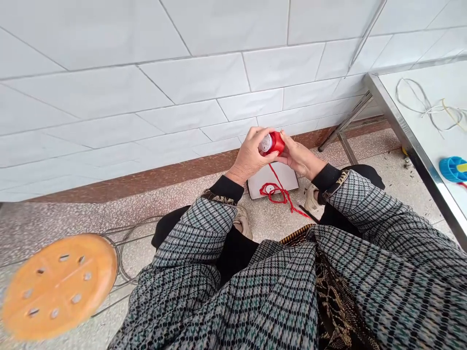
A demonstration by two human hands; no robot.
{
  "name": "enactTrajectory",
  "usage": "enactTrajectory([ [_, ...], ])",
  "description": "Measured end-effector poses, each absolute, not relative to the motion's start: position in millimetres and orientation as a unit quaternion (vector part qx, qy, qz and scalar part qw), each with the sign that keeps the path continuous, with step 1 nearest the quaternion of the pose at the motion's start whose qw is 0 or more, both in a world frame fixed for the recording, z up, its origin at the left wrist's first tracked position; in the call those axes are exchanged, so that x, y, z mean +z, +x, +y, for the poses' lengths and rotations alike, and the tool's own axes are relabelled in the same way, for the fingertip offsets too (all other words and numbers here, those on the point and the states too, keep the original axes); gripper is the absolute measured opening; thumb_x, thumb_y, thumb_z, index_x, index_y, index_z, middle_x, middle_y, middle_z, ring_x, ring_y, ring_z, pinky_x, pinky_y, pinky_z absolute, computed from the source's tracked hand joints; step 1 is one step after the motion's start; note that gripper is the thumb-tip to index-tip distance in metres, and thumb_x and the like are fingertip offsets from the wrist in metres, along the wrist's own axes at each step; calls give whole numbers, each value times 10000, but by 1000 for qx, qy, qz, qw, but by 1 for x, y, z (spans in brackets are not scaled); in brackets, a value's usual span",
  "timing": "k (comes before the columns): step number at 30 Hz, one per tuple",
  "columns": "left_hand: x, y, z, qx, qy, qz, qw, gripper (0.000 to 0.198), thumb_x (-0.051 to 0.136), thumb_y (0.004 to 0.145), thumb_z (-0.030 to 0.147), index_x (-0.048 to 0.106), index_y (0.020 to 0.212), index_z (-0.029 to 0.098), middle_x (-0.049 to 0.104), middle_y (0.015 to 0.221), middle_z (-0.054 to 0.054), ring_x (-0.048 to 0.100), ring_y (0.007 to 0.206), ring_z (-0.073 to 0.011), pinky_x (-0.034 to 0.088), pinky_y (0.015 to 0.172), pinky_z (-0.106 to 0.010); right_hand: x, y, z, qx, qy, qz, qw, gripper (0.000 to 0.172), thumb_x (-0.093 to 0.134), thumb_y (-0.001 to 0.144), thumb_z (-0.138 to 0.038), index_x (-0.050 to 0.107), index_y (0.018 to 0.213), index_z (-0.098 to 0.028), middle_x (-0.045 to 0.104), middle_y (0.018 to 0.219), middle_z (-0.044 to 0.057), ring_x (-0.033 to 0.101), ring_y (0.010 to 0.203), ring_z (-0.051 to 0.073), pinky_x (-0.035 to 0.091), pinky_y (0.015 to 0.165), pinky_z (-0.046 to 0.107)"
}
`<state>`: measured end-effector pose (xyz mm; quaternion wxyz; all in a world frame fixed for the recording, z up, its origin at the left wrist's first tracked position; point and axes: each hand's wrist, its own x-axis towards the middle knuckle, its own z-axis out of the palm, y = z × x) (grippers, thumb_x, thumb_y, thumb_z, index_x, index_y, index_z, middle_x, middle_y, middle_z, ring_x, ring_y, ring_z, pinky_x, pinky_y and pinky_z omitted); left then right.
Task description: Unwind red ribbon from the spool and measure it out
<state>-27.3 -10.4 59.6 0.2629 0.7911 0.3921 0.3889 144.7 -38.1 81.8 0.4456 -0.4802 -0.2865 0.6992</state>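
Observation:
Both of my hands hold a spool of red cord (278, 142) in front of the tiled wall. My left hand (250, 154) is closed round its near-left side, beside the printed white end. My right hand (297, 154) grips the other side, with its fingers partly hidden behind the spool. From below the hands a red cord (280, 187) runs down and lies in loose loops. Those loops rest over a white board or box lid (257, 187) on the floor between my feet, and the cord's tail trails onto the floor.
A round orange stool seat (60, 287) with slots stands at the left on thin metal legs. At the right is a metal-edged table (401, 116) bearing loose pale wire (430, 109) and a blue plastic piece (452, 169). The white tiled wall (215, 82) rises close ahead.

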Motion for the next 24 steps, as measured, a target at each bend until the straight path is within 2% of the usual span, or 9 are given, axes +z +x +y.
enactTrajectory([
  [4,54,-27,-10,408,797,373,245,637,775,772,107,647,1386,222,614,1295,-99,629,1245,-287,560,1142,-468,85,148,-39,697,-491,-312,420,496,713,950,-710,746,1069,-229,785,1072,72,709,979,196,630,881,346],
  [10,49,-25,-14,437,770,371,280,639,750,779,114,632,1401,208,604,1349,-123,627,1260,-291,588,1104,-454,91,158,-30,634,-521,-426,381,580,859,772,-742,742,824,-176,760,865,65,670,897,202,531,833,328],
  [14,47,-22,-12,428,773,394,253,642,767,758,113,647,1382,210,603,1340,-119,614,1278,-302,585,1106,-462,90,159,-27,615,-541,-436,372,606,849,766,-764,725,797,-171,716,783,38,601,769,156,453,707,283],
  [18,47,-21,-9,418,779,397,246,648,767,746,98,650,1372,218,607,1326,-102,602,1296,-304,555,1153,-485,90,153,-30,622,-537,-400,406,599,891,739,-734,672,746,-177,637,694,9,484,620,111,326,543,257],
  [24,46,-22,-3,438,761,374,298,662,770,750,118,630,1390,210,603,1351,-124,605,1273,-305,566,1135,-489,103,147,-34,655,-518,-354,422,572,948,731,-649,615,729,-183,497,569,-56,334,507,67,260,457,224],
])
